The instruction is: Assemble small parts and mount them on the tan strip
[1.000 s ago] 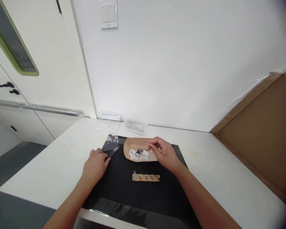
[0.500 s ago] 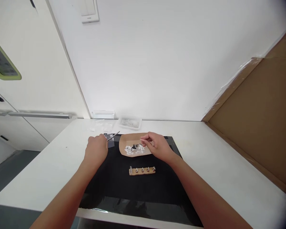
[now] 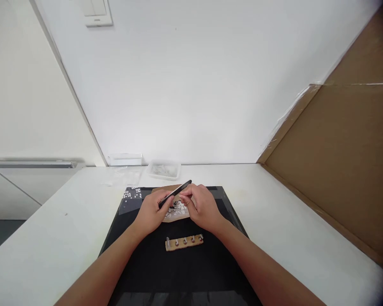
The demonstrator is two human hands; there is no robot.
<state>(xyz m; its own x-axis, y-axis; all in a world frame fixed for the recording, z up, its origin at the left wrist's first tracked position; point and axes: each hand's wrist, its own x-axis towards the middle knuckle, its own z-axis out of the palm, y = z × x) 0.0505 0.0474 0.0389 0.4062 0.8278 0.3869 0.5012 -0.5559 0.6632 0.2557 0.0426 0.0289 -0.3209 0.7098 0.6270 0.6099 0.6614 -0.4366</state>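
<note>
While the left hand (image 3: 151,212) grips a slim dark tool (image 3: 175,194), its tip slanting up towards one o'clock, the right hand (image 3: 204,208) meets it near that tip, fingers curled towards the thumb; whether they pinch a tiny piece, I cannot tell. Taking the tan strip (image 3: 181,246) on the black mat (image 3: 178,272) as the clock's centre, the tan tray (image 3: 170,220) lies at twelve, partly hidden under both hands, with white bits (image 3: 180,208) and some dark scraps in it. The strip carries five small pale uprights in a row, the one at its three o'clock end leaning, so that row looks filled; the handling of a single piece seems midway, and plenty of bits lie unused in the tray. No brand or wording can be read: the dark card (image 3: 129,207) at ten o'clock shows only white rectangles, the clear tub (image 3: 164,170) towards eleven shows no legible label, and the mark on the wall switch (image 3: 97,12), far off at eleven, is too small to make out.
</note>
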